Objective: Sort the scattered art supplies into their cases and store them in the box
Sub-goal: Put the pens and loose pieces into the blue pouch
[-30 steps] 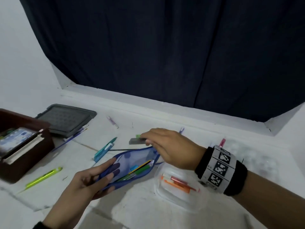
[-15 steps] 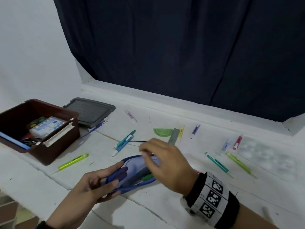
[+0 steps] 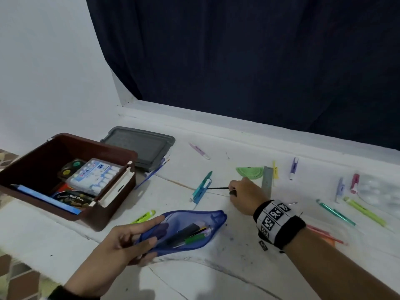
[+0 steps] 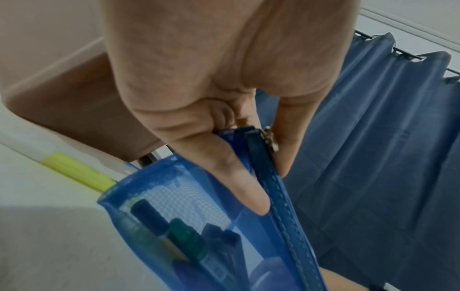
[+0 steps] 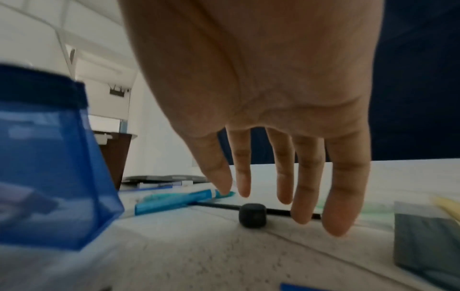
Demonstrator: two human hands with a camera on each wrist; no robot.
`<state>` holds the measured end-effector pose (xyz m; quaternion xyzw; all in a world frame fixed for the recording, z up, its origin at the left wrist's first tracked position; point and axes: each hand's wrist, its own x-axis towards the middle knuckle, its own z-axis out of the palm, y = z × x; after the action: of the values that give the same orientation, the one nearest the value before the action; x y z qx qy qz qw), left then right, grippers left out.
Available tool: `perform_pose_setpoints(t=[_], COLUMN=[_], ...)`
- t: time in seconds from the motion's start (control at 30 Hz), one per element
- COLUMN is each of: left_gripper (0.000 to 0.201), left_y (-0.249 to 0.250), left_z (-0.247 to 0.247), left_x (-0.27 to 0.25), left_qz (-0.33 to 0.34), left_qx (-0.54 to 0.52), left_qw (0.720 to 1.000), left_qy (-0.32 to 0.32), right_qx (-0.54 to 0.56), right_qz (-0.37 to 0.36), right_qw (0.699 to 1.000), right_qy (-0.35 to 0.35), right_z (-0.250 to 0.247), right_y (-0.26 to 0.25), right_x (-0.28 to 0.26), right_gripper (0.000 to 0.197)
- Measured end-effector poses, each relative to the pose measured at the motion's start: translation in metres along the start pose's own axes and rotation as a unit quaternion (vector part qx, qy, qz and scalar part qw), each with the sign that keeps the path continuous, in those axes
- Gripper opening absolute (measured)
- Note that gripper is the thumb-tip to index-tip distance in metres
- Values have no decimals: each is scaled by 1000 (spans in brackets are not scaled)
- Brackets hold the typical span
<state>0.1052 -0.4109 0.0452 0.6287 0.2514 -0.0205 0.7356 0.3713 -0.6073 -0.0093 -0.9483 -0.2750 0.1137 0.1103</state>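
My left hand [image 3: 134,239] grips the open end of a blue mesh pouch [image 3: 184,230], holding it just above the white surface; in the left wrist view the fingers [image 4: 239,177] pinch the zip edge of the pouch [image 4: 179,196]. Several markers and pens lie inside. My right hand [image 3: 244,194] hovers farther out, fingers [image 5: 308,187] straight and pointing down over a small black cap [image 5: 252,215] and a thin black stick [image 3: 216,188]. It holds nothing. A brown box [image 3: 112,215] with supply cases stands at the left.
A grey lid [image 3: 140,146] lies behind the box. A teal pen [image 3: 202,187], a green protractor [image 3: 249,172], a grey ruler [image 3: 267,180] and several pens and markers are scattered to the right. A yellow-green pen [image 3: 144,216] lies by the box. A dark curtain hangs behind.
My right hand put a dark item into the pouch, then drew out empty and reached forward to the black stick and cap. The left hand kept holding the pouch.
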Motion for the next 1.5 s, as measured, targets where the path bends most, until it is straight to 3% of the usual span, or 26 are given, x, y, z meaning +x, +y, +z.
perform_pose_setpoints(t=[0.23,0.33,0.4,0.47,0.53,0.63,0.73,0.83,0.93,1.03,1.1,1.23,1.4,1.5], left_gripper=[33,29,30,31,32,32,32,32,34,36,38,38,37,36], left_y=[-11,-7,-6,-4,-2,1,3,3,3,3,1,-2,-2,2], left_z=[-14,-15,-16,-15,-14,-11,-8,-7,-8,-10,-13,-17,-22,-24], left_x=[35,48,56,63,70,79,87,92,95,96,96,98,104,107], left_qz=[19,3,-5,-7,-10,-14,-14,-17,-13,-2,2,2,15,33], left_qx=[5,12,19,31,37,34,31,28,25,31,35,28,35,43], left_qw=[1000,1000,999,998,997,996,996,995,995,994,993,993,994,994], left_qy=[1,-28,-44,-52,-63,-77,-87,-93,-95,-103,-112,-113,-105,-93], right_qx=[-58,25,147,273,323,266,261,283,203,77,51,39,-48,-29], right_qz=[12,27,19,-16,-78,-168,-192,-98,55,209,259,260,209,187], right_qw=[998,996,978,945,928,941,939,935,946,966,962,965,976,979], right_qy=[33,84,147,178,168,127,116,188,247,130,70,4,46,73], right_z=[13,10,3,-6,-17,-24,-23,-19,-13,-8,-4,5,11,5], right_y=[-13,-17,-26,-43,-60,-73,-73,-57,-26,-7,-1,3,0,4], right_x=[6,-2,-12,-28,-46,-68,-72,-57,-30,-12,-5,0,-6,-5], right_gripper=[12,9,9,15,19,15,11,12,20,42,44,25,14,8])
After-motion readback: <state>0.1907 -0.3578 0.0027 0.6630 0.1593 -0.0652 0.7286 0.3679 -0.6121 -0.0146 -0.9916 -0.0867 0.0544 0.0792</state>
